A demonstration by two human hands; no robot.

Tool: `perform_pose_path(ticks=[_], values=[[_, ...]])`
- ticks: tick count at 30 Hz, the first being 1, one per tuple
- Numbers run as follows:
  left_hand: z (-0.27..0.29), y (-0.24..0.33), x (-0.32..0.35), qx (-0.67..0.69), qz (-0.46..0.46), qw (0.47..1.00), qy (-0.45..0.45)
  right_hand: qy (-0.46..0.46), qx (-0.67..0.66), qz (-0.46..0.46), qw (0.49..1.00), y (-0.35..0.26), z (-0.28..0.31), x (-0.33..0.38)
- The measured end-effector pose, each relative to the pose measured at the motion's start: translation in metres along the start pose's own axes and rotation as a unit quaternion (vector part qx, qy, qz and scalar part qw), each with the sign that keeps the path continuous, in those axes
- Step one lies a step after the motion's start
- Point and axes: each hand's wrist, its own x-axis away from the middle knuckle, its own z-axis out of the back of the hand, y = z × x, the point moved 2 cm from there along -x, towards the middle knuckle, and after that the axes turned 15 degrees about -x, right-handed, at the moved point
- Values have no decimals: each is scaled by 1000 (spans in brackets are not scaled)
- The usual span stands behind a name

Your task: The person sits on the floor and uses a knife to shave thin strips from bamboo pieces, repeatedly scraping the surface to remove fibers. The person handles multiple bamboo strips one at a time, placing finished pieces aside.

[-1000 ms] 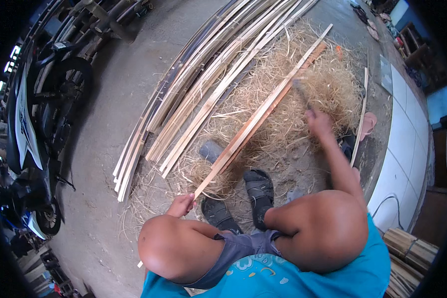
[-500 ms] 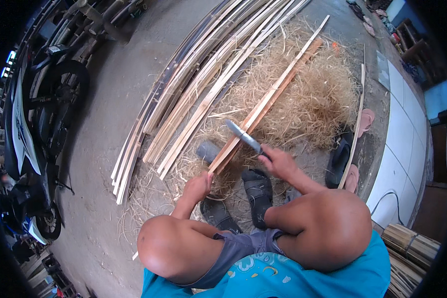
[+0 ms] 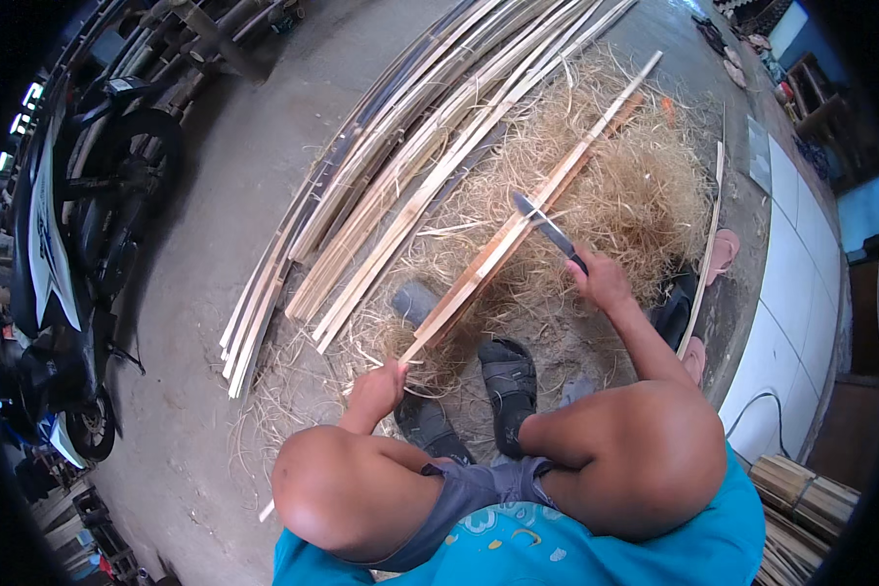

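Observation:
My left hand (image 3: 375,393) is closed on the near end of a long pale strip of split bamboo or wood (image 3: 612,112). That strip lies slantwise along a reddish-brown board (image 3: 485,256), which rests on a grey cylindrical block (image 3: 415,302). In my right hand (image 3: 606,281) is a knife (image 3: 557,236), gripped by its dark handle. Its blade crosses the strip near mid-length, with a thin pale sliver at the blade. Curly shavings (image 3: 659,195) are heaped beneath and beside the board's far part.
Long pale strips (image 3: 400,210) lie in a bundle to the left. A motorcycle (image 3: 68,234) stands at far left. Black and pink sandals (image 3: 723,256) sit by the white tiled step (image 3: 786,283) on the right. Bundled slats (image 3: 806,493) lie at lower right.
My right hand and the knife have moved farther away and to the right along the strip. My left hand has shifted slightly left and nearer, and the strip's near end extends farther past the board.

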Motion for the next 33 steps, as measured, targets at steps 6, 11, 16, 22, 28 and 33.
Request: perform_pose_path(ticks=[6, 11, 16, 22, 28, 33], values=[[-9, -17, 30, 32, 55, 998, 20, -52, 9, 39, 998, -1, -40, 7], [-3, -41, 89, 56, 122, 990, -36, 193, -81, -104, 972, 66, 54, -34], [-5, 0, 5, 156, 38, 985, 62, -158, -144, 68, 974, -56, -80, 45], [-15, -8, 3, 285, 37, 957, -31, -48, -87, 3, 995, -36, -62, 26], [-38, -40, 30, 399, 59, 908, -117, -24, -18, 140, 990, 9, -79, 24], [-38, -53, 51, 431, 185, 865, -177, 0, -77, -74, 994, 4, -15, -3]])
